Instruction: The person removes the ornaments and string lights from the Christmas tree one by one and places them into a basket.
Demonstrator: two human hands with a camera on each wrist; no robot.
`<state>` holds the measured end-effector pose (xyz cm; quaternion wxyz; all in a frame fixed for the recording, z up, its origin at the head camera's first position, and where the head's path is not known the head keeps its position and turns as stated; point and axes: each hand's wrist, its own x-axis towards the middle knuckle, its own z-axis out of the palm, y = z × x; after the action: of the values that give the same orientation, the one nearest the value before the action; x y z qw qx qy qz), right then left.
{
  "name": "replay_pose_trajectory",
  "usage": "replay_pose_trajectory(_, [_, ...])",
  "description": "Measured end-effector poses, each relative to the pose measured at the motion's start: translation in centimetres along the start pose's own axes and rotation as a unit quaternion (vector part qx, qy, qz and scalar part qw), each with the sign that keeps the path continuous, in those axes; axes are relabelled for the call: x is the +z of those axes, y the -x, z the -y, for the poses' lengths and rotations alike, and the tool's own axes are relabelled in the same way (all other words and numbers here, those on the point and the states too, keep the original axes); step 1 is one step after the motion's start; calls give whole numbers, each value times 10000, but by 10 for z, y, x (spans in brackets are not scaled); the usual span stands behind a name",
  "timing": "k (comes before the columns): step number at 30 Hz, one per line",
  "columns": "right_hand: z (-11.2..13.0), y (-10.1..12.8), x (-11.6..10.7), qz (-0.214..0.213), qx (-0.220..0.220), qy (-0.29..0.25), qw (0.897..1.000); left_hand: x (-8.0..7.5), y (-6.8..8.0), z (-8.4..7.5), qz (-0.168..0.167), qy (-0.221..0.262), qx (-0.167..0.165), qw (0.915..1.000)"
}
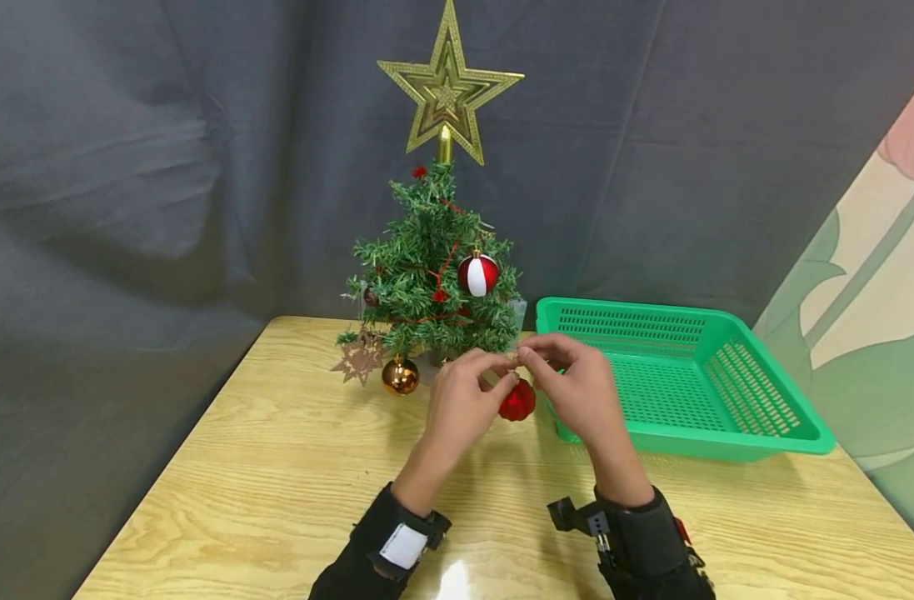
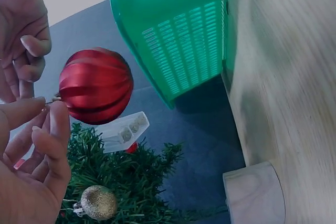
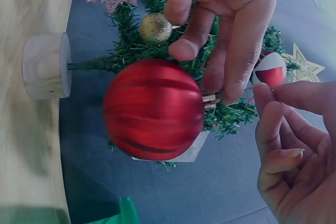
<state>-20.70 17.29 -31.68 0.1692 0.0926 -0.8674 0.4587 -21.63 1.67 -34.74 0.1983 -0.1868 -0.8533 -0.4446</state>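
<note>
A red ribbed ball ornament (image 1: pixel 517 402) hangs between my hands, just above the wooden table (image 1: pixel 277 467) in front of a small green tree (image 1: pixel 430 283). My left hand (image 1: pixel 501 377) pinches the ornament's gold cap, right beside the red ball (image 2: pixel 95 86). My right hand (image 1: pixel 527 354) pinches the thin hanging thread a little further out, seen with the red ball (image 3: pixel 153 109) in the right wrist view. Both hands' other fingers are curled.
The tree carries a gold star (image 1: pixel 447 83), a red-and-white ball (image 1: pixel 477 274), a copper ball (image 1: pixel 400 375), a glitter snowflake (image 1: pixel 359 357) and a gold glitter ball (image 2: pixel 98 202). It stands on a round wooden base (image 3: pixel 46 65). A green plastic basket (image 1: pixel 726 442) sits at the right.
</note>
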Motion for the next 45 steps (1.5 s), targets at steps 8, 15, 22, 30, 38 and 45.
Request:
replay_pose_trajectory(8, [2, 1, -6, -133, -129, -46, 9998, 4, 1, 1, -101, -147, 371, 9992])
replay_pose_trajectory(15, [-6, 1, -10, 566, -84, 543, 9969, 2, 2, 2, -392, -43, 283, 9988])
replay_pose_trajectory(22, [-16, -1, -7, 1452, -413, 524, 9871, -4, 4, 1, -851, 96, 373, 9956])
replay_pose_trajectory(30, [-19, -4, -3, 1974, -616, 295, 9779, -6, 1, 1, -1269, 480, 636, 9887])
replay_pose_trajectory(38, [-21, -3, -6, 1634, -375, 394, 9851, -5, 2, 1, -945, 653, 495, 9921])
replay_pose_trajectory(45, [-22, -4, -10, 1552, -267, 438, 9866, -5, 1, 0, -1108, 851, 663, 9880])
